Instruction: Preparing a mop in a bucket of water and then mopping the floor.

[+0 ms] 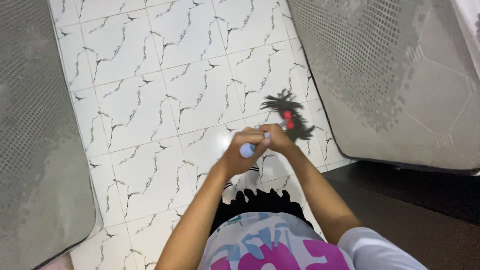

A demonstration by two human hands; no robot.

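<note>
**White tiles, both hands on a broom handle**

White tile with dark veining covers the floor (150,100) we look down on. We see both hands brought together near the middle of the view. The left hand (243,148) is clenched around the pale blue handle (248,149), whose rounded end pokes out towards us just below the knuckles. The right hand (278,140) grasps the same handle just beyond, touching the left hand. The handle runs away from us and to the right, down to a black bristled broom head (290,116) with red parts at its middle; the bristles splay over the tiles just beside the edge of the right mattress (400,80). That mattress, in grey patterned fabric, fills the far right. A second grey mattress (35,140) runs along the left edge. Near us we see a white top with pink and blue print (270,245), a black frilled hem and white socks on the tiles.
</note>
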